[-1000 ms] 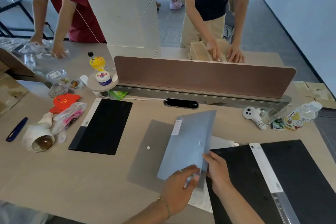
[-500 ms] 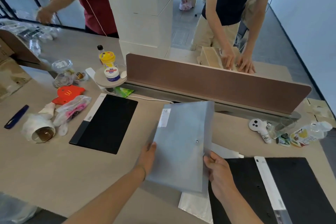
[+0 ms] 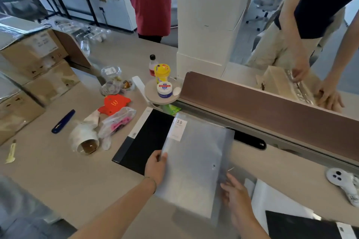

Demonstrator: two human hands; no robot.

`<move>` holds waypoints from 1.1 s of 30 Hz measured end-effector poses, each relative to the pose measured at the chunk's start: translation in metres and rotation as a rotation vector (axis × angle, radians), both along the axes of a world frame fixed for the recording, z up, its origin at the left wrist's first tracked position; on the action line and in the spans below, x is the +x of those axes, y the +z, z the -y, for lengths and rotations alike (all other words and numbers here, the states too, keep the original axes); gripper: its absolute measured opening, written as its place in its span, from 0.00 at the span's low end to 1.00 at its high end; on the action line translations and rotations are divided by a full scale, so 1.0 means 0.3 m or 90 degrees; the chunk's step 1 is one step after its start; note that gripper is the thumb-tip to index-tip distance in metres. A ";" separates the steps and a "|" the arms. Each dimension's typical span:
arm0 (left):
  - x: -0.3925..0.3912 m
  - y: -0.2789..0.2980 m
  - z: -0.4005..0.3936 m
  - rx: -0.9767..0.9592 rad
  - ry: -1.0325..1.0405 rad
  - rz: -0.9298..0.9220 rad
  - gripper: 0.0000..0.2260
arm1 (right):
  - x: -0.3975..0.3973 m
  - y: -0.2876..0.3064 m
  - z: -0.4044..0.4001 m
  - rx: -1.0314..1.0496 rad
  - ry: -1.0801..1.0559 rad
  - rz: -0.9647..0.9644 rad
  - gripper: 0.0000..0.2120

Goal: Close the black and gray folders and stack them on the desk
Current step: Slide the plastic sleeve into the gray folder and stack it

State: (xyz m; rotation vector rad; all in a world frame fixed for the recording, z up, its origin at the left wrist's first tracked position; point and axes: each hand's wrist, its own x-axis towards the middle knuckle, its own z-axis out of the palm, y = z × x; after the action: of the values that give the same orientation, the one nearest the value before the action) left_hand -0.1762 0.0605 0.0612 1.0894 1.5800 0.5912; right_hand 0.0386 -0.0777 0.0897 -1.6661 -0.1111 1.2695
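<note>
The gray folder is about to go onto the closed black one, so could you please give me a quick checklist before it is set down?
1. Gray folder closed: ok, it shows as one flat panel with its snap facing up.
2. Grip: the left hand pinches the left edge, ok; the right hand is at the right edge, but whether it is gripping, cannot tell.
3. Closed black folder flat on the desk: ok.
4. Alignment: not ok, the gray folder covers only the black one's right part.
5. Landing spot clear: ok, the tipped paper cup and plastic bag lie just left of it.
6. Other black folder closed: cannot tell, mostly out of frame.
</note>
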 end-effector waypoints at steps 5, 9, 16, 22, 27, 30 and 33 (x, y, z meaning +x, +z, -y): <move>-0.147 -0.082 -0.150 0.019 0.034 -0.071 0.09 | -0.152 -0.051 -0.196 -0.027 -0.001 -0.065 0.30; -0.232 -0.132 -0.283 0.013 0.041 -0.120 0.12 | -0.252 -0.086 -0.352 -0.054 0.006 -0.087 0.32; -0.313 -0.194 -0.484 0.051 0.035 -0.220 0.15 | -0.364 -0.170 -0.569 -0.084 0.004 -0.112 0.38; -0.346 -0.282 -0.562 0.076 -0.003 -0.339 0.18 | -0.418 -0.239 -0.631 -0.110 0.024 -0.117 0.39; -0.344 -0.288 -0.570 0.091 -0.028 -0.462 0.16 | -0.415 -0.283 -0.643 -0.118 0.062 -0.075 0.18; -0.344 -0.291 -0.570 0.092 -0.031 -0.474 0.16 | -0.408 -0.320 -0.653 -0.103 0.121 -0.061 0.19; -0.349 -0.289 -0.580 0.086 -0.037 -0.476 0.16 | -0.399 -0.307 -0.670 -0.108 0.147 -0.040 0.12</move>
State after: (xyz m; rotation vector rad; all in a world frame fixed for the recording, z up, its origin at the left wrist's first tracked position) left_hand -0.2808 0.2346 -0.0256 1.5647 2.1497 0.2538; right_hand -0.0809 0.1234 -0.0023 -1.7944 -0.1652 1.5386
